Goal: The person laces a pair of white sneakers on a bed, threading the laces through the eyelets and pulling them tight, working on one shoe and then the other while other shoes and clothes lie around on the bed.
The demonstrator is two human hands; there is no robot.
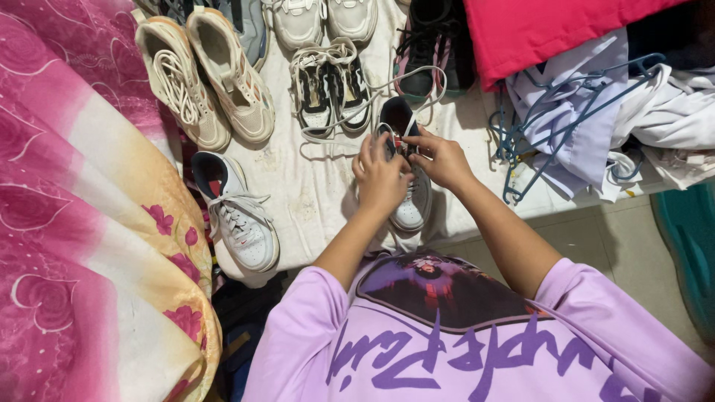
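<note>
Sneaker: white (411, 208), dark lining, toe toward us, on the white cloth (313, 193).
Hands: our left hand (380, 179) and right hand (441, 158), fingers pinching its white lace (428, 82).
Nearby: another white sneaker (242, 223), a beige mesh pair (205, 78), blue hangers (551, 112).
Left: pink floral fabric (74, 223).

Both forearms reach away from the body and converge toward the middle of the scene. The left hand (380, 177) sits slightly nearer, knuckles up, fingers curled under and pinched together. The right hand (441, 158) lies just beside it on the right and a little farther out, wrist bent inward, fingers bunched in a pinch. The two hands touch at the fingertips. Both arms are bare below short lilac sleeves.
</note>
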